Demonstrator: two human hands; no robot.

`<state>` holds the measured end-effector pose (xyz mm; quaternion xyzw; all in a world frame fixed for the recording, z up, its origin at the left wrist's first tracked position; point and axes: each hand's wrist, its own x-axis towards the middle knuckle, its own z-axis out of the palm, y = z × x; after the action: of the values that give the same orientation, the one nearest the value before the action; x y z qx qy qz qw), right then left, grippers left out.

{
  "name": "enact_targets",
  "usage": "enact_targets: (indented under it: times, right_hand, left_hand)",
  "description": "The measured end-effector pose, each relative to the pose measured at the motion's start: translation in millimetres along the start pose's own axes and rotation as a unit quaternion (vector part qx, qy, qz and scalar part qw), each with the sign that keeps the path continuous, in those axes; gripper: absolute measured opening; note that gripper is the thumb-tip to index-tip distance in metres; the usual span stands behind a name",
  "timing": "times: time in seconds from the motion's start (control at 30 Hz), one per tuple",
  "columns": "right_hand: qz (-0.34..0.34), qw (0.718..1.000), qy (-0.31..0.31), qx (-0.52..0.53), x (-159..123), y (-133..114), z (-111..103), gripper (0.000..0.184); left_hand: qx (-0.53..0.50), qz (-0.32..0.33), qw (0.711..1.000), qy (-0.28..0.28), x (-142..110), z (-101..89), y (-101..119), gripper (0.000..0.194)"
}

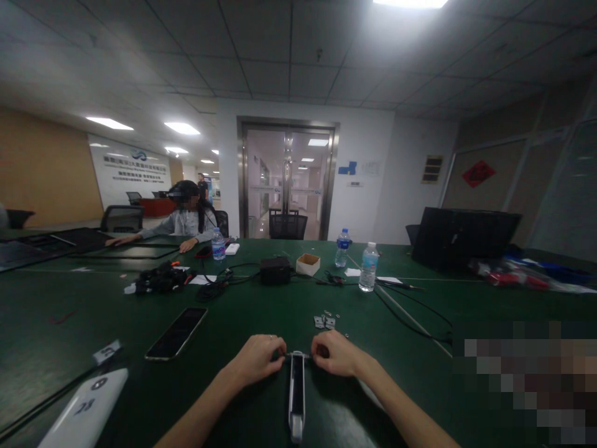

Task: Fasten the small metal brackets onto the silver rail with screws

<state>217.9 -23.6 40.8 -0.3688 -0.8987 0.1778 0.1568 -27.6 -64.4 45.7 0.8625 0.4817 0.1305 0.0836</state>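
A long narrow device [296,389] with a white frame and a dark middle lies on the green table [224,410], pointing away from me. My left hand [261,358] is at the left of its far end, fingertips pinched together. Opposite it, my right hand [336,353] is closed at the right side of the same end. Something thin and small sticks out between the device and the fingers on both sides; what it is cannot be made out. Just beyond my right hand lie small metal pieces [325,322] and a few tiny loose bits.
A dark phone [177,334] and a white device [84,410] lie to the left. Farther off are a black box [275,270] with cables, a small open carton [308,264] and bottles [369,267]. A person [189,211] sits across the table.
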Motion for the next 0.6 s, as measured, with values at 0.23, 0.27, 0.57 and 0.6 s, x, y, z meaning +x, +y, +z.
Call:
enact_targets:
  times: [0.23, 0.27, 0.57, 0.6]
  right_hand:
    - [0.003, 1.000, -0.005, -0.009, 0.3, -1.6, -1.2, 0.015]
    - [0.005, 1.000, -0.011, -0.013, 0.3, -2.2, -1.6, 0.015]
    - [0.014, 0.999, -0.027, -0.027, 2.1, -0.4, 0.2, 0.015]
    - [0.012, 0.999, -0.025, -0.030, 2.3, 0.1, 0.8, 0.015]
  left_hand:
    - [-0.005, -0.007, 1.000, -0.006, 0.0, -0.2, 1.4, 0.013]
    - [-0.008, -0.006, 1.000, -0.009, 0.4, -0.5, 1.5, 0.012]
    - [-0.003, -0.011, 1.000, -0.030, 2.3, 0.0, 1.2, 0.015]
    - [-0.004, -0.013, 0.999, -0.032, 2.1, 0.1, 1.5, 0.015]
